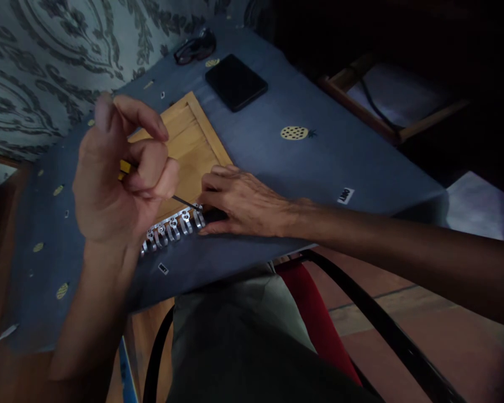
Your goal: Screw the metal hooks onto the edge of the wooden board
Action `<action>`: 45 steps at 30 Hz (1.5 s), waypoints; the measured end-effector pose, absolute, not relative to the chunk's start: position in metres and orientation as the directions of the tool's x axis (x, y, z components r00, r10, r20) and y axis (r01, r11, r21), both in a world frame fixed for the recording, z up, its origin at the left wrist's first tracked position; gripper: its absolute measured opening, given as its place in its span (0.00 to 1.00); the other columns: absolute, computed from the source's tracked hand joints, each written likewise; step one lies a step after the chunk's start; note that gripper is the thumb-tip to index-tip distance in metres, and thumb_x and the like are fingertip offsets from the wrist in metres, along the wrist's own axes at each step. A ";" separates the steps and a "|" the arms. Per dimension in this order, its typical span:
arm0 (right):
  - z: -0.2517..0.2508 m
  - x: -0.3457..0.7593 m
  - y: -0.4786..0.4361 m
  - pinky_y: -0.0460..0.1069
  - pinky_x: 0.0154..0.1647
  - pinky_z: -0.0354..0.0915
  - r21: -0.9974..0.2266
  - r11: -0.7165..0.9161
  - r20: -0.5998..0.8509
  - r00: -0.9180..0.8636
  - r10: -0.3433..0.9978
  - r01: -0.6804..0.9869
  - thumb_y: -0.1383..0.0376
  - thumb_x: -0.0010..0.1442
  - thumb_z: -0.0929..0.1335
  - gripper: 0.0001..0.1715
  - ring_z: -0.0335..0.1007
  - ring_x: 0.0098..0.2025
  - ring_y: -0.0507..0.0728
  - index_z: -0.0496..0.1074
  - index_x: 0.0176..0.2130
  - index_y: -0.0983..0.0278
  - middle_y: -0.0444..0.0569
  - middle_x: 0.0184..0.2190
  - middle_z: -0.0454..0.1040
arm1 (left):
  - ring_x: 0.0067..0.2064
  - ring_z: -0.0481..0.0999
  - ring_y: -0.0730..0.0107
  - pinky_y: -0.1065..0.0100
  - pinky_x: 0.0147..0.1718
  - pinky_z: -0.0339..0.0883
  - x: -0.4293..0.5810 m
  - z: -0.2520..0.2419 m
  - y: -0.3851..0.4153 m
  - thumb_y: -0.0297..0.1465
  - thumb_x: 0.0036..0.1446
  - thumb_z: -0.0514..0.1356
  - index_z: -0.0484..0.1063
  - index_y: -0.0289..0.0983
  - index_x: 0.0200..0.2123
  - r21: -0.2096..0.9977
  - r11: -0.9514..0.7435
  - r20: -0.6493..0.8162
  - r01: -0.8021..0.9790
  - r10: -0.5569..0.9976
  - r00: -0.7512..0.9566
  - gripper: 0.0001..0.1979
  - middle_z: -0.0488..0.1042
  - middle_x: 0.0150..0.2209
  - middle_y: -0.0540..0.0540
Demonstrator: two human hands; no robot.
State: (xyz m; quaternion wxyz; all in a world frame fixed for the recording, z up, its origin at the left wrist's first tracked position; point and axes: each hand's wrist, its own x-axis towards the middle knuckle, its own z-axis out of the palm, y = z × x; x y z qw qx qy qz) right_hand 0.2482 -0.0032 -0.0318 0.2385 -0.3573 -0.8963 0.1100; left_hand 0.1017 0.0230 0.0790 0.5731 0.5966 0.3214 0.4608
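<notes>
My left hand (124, 168) is raised over the left part of the wooden board, its fingers curled around a screwdriver (183, 200). Part of a yellow handle shows between the fingers, and the thin dark shaft runs down to the right. Its tip meets the right end of a metal hook rail (174, 225), which has several curved hooks and lies along the near edge of the framed wooden board (193, 148). Closed over that same end of the rail, my right hand (246, 204) has its fingertips beside the screwdriver tip. A dark area under its palm is unclear.
A blue cloth with pineapple prints covers the table (311, 168). Beyond the board lie a black phone (236, 82) and dark glasses (195, 47). A patterned wall (67, 56) borders the far left. A wooden frame (432, 120) stands off to the right.
</notes>
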 end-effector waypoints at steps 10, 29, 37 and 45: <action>-0.034 0.248 -0.002 0.59 0.52 0.65 -0.341 0.725 0.373 -0.622 0.688 0.598 0.47 0.67 0.72 0.26 0.65 0.49 0.64 0.78 0.47 0.68 0.54 0.44 0.72 | 0.16 0.48 0.79 0.75 0.15 0.46 0.106 0.066 0.014 0.48 0.77 0.50 0.71 0.37 0.23 0.962 -0.242 0.253 -0.125 0.964 0.084 0.32 0.47 0.16 0.57; -0.025 0.248 -0.004 0.60 0.56 0.64 -0.376 0.700 0.295 -0.637 0.712 0.608 0.51 0.68 0.72 0.24 0.64 0.52 0.66 0.79 0.49 0.70 0.58 0.47 0.73 | 0.17 0.52 0.78 0.74 0.16 0.51 0.105 0.065 0.015 0.38 0.76 0.55 0.74 0.37 0.26 0.941 -0.303 0.301 -0.150 0.953 -0.034 0.24 0.52 0.18 0.55; -0.027 0.248 -0.004 0.60 0.55 0.64 -0.369 0.712 0.328 -0.633 0.701 0.598 0.50 0.69 0.72 0.24 0.65 0.51 0.65 0.79 0.48 0.70 0.57 0.46 0.74 | 0.14 0.33 0.79 0.75 0.11 0.38 0.106 0.074 0.023 0.39 0.80 0.38 0.70 0.38 0.23 0.969 -0.214 0.232 -0.121 0.959 0.161 0.35 0.39 0.12 0.60; -0.025 0.249 -0.003 0.60 0.56 0.64 -0.391 0.703 0.293 -0.643 0.707 0.594 0.50 0.68 0.72 0.26 0.65 0.52 0.65 0.79 0.49 0.71 0.58 0.47 0.74 | 0.13 0.31 0.83 0.78 0.10 0.42 0.085 0.071 0.036 0.32 0.72 0.54 0.78 0.37 0.29 0.963 -0.192 0.265 -0.187 0.792 0.551 0.19 0.37 0.14 0.61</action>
